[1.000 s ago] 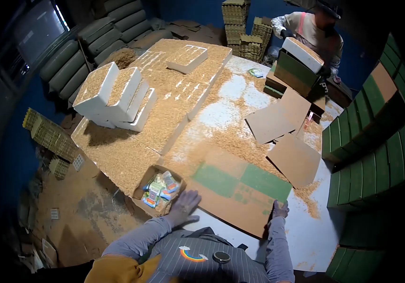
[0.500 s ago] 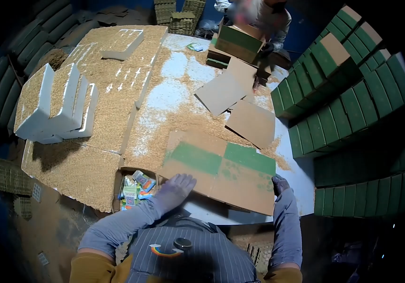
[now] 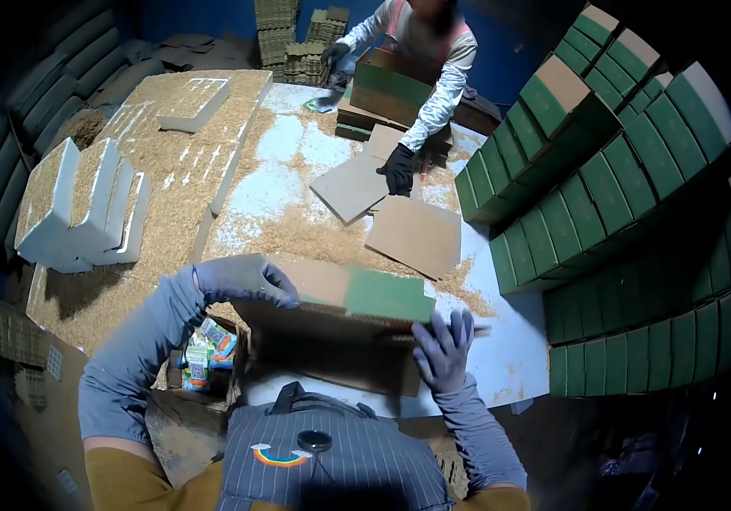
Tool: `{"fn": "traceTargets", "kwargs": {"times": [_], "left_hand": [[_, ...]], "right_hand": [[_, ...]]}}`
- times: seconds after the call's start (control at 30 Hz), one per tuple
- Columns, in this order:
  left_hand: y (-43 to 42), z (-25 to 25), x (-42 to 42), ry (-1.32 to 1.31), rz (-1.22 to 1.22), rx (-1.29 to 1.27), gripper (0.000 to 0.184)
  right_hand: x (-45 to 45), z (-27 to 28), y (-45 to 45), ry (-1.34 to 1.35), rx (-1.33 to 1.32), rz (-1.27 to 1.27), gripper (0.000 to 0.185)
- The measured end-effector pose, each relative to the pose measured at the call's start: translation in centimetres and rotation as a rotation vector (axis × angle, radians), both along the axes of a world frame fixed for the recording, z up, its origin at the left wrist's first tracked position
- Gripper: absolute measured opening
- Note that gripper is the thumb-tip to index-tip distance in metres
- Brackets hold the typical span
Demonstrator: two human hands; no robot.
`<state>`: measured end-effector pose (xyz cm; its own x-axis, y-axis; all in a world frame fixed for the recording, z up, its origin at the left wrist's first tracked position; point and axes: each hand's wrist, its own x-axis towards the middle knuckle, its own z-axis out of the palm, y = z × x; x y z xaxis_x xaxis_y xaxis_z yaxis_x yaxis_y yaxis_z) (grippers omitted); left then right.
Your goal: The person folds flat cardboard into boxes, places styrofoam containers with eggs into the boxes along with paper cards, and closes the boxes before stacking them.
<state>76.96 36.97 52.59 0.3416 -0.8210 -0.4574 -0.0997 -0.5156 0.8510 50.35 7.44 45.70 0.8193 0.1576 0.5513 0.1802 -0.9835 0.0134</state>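
A green-and-brown cardboard box [image 3: 389, 294], partly opened out with a dark hollow facing me, stands at the table's near edge. My left hand [image 3: 250, 279], gloved, is closed on the top edge at its left end. At the right end my right hand [image 3: 444, 347] has its fingers spread against the cardboard. Left of the box, below my left forearm, is a small carton [image 3: 237, 368] with colourful packets [image 3: 203, 358] in it. Two loose cardboard sheets, a grey one [image 3: 346, 186] and a brown one [image 3: 416, 234], lie beyond the box.
Across the table a co-worker [image 3: 433, 51] reaches a black-gloved hand to the grey sheet, beside an upright open box [image 3: 392, 85]. White foam trays [image 3: 84, 204] stand on the shavings at left. Green boxes [image 3: 604, 196] are stacked at right.
The flat cardboard has been raised and opened into a box shape. My left hand moved up onto its top edge; my right hand's fingers have spread. The co-worker's hand has reached the grey sheet.
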Motion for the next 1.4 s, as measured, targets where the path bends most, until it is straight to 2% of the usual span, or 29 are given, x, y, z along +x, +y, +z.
{"fn": "traceTargets", "kwargs": {"times": [0.1,0.13,0.2,0.23,0.27,0.33,0.4,0.43,0.47,0.53,0.57,0.6,0.63,0.67,0.73,0.8,0.87,0.93,0.97,1.0,1.03,1.07,1.1,1.13,1.17,1.2,1.27,1.33,1.4], "left_hand": [[0.2,-0.7,0.0,-0.106,0.042,-0.006,0.028],[-0.3,0.9,-0.8,-0.359,0.070,0.105,0.033],[-1.2,1.0,-4.1,-0.923,0.083,0.119,0.047],[-1.4,2.7,-5.8,-0.929,-0.031,0.191,0.059],[-1.3,4.1,-6.9,-0.845,-0.054,0.175,0.061],[-2.0,1.6,-7.8,-0.724,-0.119,-0.125,0.052],[-4.9,-4.4,-8.3,-0.834,-0.639,-0.135,0.051],[-6.2,-7.2,-8.8,-1.033,-0.796,-0.331,0.050],[-7.3,-8.7,-8.9,-1.215,-1.014,-0.354,0.056],[-7.9,-9.6,-7.4,-1.619,-0.374,-0.616,0.062],[-7.4,-9.2,-6.7,-1.716,-0.135,-0.362,0.071],[-7.0,-9.3,-5.4,-1.539,0.014,-0.136,0.071],[-7.0,-8.7,-4.9,-1.474,0.123,-0.140,0.074],[-7.0,-8.2,-4.7,-1.407,0.232,-0.144,0.076],[-8.1,-8.3,-5.5,-1.454,0.197,-0.110,0.078],[-8.2,-7.7,-6.1,-1.512,0.152,-0.087,0.079],[-5.7,-6.0,-6.5,-1.027,-0.020,-0.406,0.088],[-1.9,-5.2,-8.8,-0.929,-0.277,-0.479,0.086],[-0.5,-6.6,-9.6,-1.059,-0.442,-0.462,0.087],[0.6,-8.4,-10.1,-1.176,-0.608,-0.436,0.089],[1.2,-9.3,-9.3,-1.072,-0.621,-0.499,0.101],[1.3,-9.9,-8.1,-1.086,-0.592,-0.464,0.101],[0.7,-10.2,-6.6,-1.062,-0.472,-0.516,0.090],[0.6,-10.4,-5.1,-1.051,-0.338,-0.555,0.080],[0.7,-10.5,-4.6,-0.676,-0.007,-0.471,0.072],[0.3,-11.4,-4.6,-0.296,0.327,-0.407,0.065],[-2.2,-17.7,-4.4,-0.487,0.475,-0.077,0.060],[-2.2,-20.2,-5.2,-0.586,0.521,0.121,0.062],[-0.8,-22.1,-5.5,-0.604,0.464,0.159,0.070]], "right_hand": [[-0.2,-1.1,0.2,-0.100,0.137,0.056,0.015],[1.6,0.6,0.3,-0.069,0.267,0.038,0.011],[4.2,3.5,-0.9,-0.034,0.522,0.229,0.012],[4.9,6.3,-0.4,0.058,0.554,0.454,0.018],[5.8,7.9,0.1,0.170,0.456,0.626,0.025],[7.2,5.6,3.1,0.532,0.247,0.697,0.038],[6.9,-3.5,4.5,0.721,0.215,0.697,0.023],[6.1,-7.1,4.8,0.807,0.237,0.672,0.028],[5.4,-7.9,4.6,0.880,0.351,0.606,0.031],[4.7,-3.0,3.7,0.795,0.118,0.594,0.037],[4.6,-0.4,2.3,0.495,0.311,0.600,0.040],[3.3,-0.1,-0.4,0.501,0.317,0.553,0.052],[1.1,0.2,-2.7,0.610,0.190,0.424,0.062],[-1.2,0.9,-3.0,0.742,0.286,0.251,0.073],[-2.8,1.5,-3.8,0.933,0.527,0.254,0.083],[-1.9,-0.4,-2.7,0.776,1.392,-0.078,0.083],[-0.4,-1.6,-2.1,0.619,1.408,-0.451,0.081],[0.2,-4.1,-2.8,0.695,1.484,-0.468,0.077],[0.3,-7.1,-4.0,0.685,1.628,-0.268,0.076],[1.2,-5.4,-2.9,0.772,1.778,-0.334,0.075],[1.6,-5.8,-3.3,0.774,1.566,-0.309,0.074],[2.2,-6.2,-4.2,0.769,1.354,-0.263,0.074],[2.0,-5.6,-6.3,0.835,1.445,-0.267,0.073],[3.0,-2.9,-5.7,0.731,1.522,-0.125,0.070],[4.1,-0.1,-5.0,0.635,1.596,0.028,0.066],[5.4,2.6,-3.1,0.347,1.662,0.304,0.061],[6.9,-0.1,-5.9,0.332,1.358,0.175,0.046],[7.6,-9.2,-10.2,0.540,1.404,-0.226,0.029],[7.4,-13.6,-10.2,0.462,1.310,-0.033,0.021]]}}
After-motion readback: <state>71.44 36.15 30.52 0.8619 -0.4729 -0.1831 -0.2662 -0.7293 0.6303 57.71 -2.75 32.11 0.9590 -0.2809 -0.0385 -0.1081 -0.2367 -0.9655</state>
